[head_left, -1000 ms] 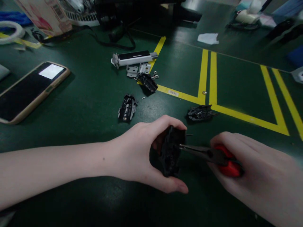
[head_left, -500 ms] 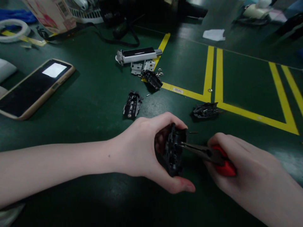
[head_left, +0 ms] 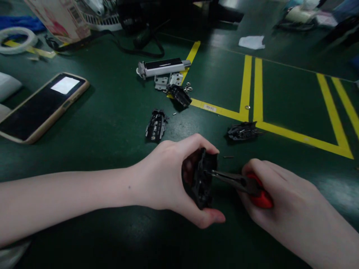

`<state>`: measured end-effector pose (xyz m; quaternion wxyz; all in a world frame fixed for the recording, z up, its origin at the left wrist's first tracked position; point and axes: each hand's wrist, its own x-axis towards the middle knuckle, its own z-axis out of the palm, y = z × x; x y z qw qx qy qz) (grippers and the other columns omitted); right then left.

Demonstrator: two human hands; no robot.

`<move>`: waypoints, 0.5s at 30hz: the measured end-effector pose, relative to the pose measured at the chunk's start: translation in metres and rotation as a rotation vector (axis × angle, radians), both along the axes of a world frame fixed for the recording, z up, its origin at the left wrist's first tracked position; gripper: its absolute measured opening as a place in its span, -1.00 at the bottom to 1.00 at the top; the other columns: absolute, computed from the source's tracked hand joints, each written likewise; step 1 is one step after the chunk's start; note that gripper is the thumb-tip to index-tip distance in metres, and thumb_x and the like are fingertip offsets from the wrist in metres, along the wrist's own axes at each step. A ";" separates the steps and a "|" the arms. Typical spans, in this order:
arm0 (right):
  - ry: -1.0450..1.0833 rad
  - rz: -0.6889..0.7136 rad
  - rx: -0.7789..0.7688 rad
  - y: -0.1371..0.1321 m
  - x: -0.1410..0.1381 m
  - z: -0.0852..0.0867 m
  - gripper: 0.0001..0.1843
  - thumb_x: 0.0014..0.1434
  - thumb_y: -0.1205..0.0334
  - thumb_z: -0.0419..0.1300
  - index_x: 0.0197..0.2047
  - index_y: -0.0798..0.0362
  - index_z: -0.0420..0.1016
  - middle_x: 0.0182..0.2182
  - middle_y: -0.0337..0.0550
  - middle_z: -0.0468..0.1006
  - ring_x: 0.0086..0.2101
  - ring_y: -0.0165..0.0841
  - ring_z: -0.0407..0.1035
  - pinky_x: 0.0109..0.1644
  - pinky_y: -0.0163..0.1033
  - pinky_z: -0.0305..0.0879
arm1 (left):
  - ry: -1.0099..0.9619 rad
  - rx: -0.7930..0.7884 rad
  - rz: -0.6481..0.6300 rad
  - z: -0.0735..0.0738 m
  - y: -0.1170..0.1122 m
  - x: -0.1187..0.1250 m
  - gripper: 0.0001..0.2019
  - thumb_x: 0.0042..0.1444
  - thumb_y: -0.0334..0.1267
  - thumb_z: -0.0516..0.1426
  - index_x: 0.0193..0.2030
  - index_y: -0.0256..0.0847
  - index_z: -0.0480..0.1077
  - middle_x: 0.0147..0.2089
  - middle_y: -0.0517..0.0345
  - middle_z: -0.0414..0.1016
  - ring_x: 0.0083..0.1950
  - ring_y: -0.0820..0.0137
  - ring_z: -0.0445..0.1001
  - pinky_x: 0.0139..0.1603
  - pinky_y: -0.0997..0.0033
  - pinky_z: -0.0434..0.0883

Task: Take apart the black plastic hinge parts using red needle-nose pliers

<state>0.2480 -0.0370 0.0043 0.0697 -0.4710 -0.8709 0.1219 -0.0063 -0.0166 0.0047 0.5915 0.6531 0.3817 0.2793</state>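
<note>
My left hand [head_left: 171, 183] is closed around a black plastic housing part [head_left: 204, 181], thumb below and fingers over its top end. In my right hand [head_left: 283, 201] are red-handled needle-nose pliers [head_left: 238, 182], their jaws pointing left. The jaw tips reach into the middle of the black part's open side; what they grip there, if anything, is too small to make out. A thin metal pin [head_left: 228, 157] lies on the table just above the pliers. Beyond the hands lie similar black housing parts [head_left: 156, 126], one of them [head_left: 243, 131] to the right.
On the green table, a white and black device [head_left: 164, 68] lies near metal brackets [head_left: 168, 81] and small rings [head_left: 188, 88]. A phone [head_left: 42, 106] lies at left, tape roll [head_left: 17, 40] behind it. Yellow tape lines [head_left: 305, 140] mark the right side. A dark strap [head_left: 131, 49] crosses the back.
The black part and the pliers have shifted slightly left together, and the part has turned a little. The pliers' tips stay at its open side.
</note>
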 end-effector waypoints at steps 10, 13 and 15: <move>0.071 -0.092 0.058 -0.007 -0.007 0.001 -0.91 0.16 0.24 0.14 -0.28 -0.06 0.26 -0.44 -0.22 0.44 -0.46 -0.29 0.39 -0.44 -0.21 0.23 | -0.021 0.021 0.021 0.004 -0.001 0.000 -0.37 -0.19 -0.11 0.49 0.01 -0.16 0.38 -0.16 0.17 0.51 -0.25 0.36 0.50 -0.34 0.43 0.47; 0.144 -0.076 0.078 -0.007 -0.009 0.001 -0.92 0.19 0.22 0.13 -0.27 -0.07 0.25 -0.45 -0.25 0.43 -0.47 -0.33 0.38 -0.46 -0.23 0.22 | -0.068 -0.010 0.001 0.003 -0.001 0.000 -0.36 -0.22 -0.13 0.51 0.00 -0.14 0.38 -0.19 0.19 0.50 -0.28 0.38 0.48 -0.39 0.45 0.45; 0.184 -0.097 0.082 -0.008 -0.011 0.001 -0.92 0.21 0.22 0.13 -0.25 -0.07 0.25 -0.46 -0.28 0.42 -0.49 -0.35 0.36 -0.46 -0.24 0.21 | -0.106 -0.046 0.000 0.002 -0.001 0.001 -0.35 -0.24 -0.18 0.52 -0.01 -0.13 0.36 -0.21 0.22 0.49 -0.32 0.40 0.48 -0.41 0.46 0.43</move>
